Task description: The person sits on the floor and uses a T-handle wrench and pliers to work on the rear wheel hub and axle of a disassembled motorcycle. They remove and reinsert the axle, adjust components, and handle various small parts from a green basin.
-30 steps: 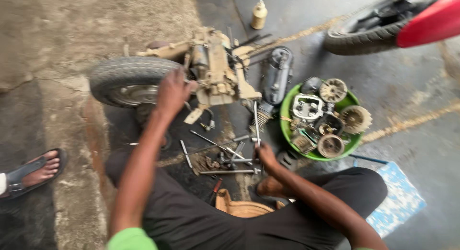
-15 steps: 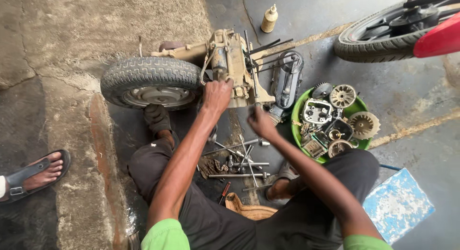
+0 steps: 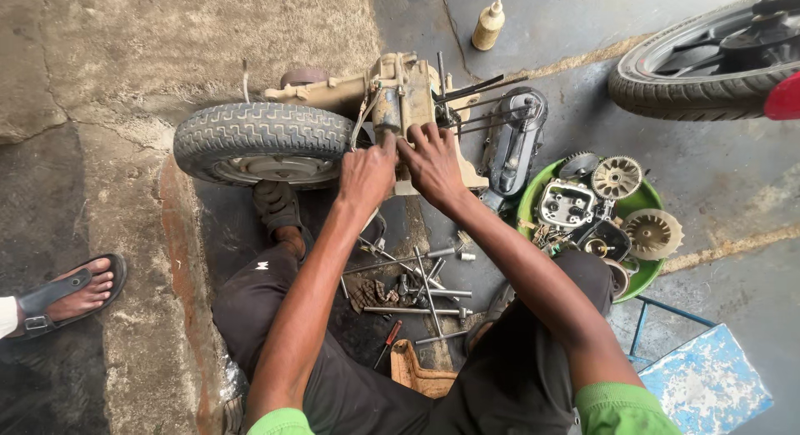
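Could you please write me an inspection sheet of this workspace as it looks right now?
Surface: stained, cracked concrete floor.
Job's things: tan engine casing joined to a small wheel, lying on the floor.
Clutter: loose tools and rods; green basin full of engine parts; small bottle.
Hands: left hand and right hand both pressed on the casing.
Cables: thin cable at the casing.
Surroundings: motorcycle tyre, blue stool, another person's sandalled foot.
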